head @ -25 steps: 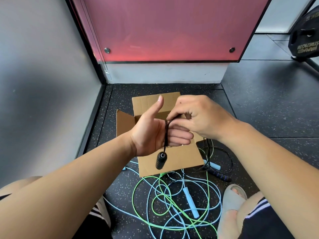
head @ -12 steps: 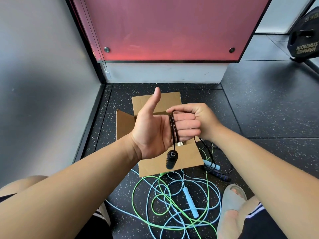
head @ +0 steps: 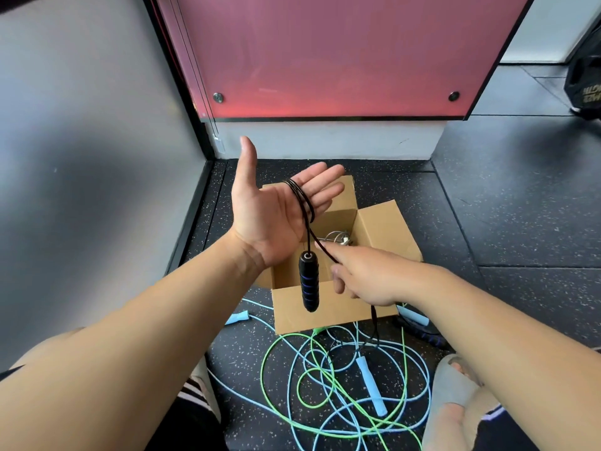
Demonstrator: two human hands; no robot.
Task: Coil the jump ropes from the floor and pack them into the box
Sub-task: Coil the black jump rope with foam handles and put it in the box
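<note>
Holds the left hand (head: 270,213) up over the open box (head: 328,312), palm to the camera, thumb out, fingers (head: 320,187) straight and close together. Grips nothing with it, yet carries a few turns of the black jump rope (head: 304,203) wound round the base of those fingers.

Lets the black handle (head: 309,281), ringed in blue, hang from that coil just below the heel of the palm. Long axis near upright, cord end up, free end pointing down at the box's front wall.

Pinches the same cord with the right hand (head: 364,278), thumb and forefinger closed on it just beside the hanging handle, the other fingers loosely curled. Cord on a slant from the left fingers down to the pinch, then out from under the right hand and down to the floor (head: 520,222).

Box flaps folded outward. Inside, at the far end and just beyond the right fingertips, a pale coil (head: 338,237) with a white piece on it; too small to tell more.

On the floor nearer than both sets of fingers, a loose tangle of green rope (head: 276,353) and light-blue rope (head: 426,379). In it a light-blue handle (head: 370,388), long axis running roughly toward the camera. Another light-blue grip (head: 239,318) left of the box, under the left forearm. A second black-and-blue grip (head: 426,336) right of the box, partly hidden by the right forearm. A grey sandal (head: 461,398) beside the tangle.
</note>
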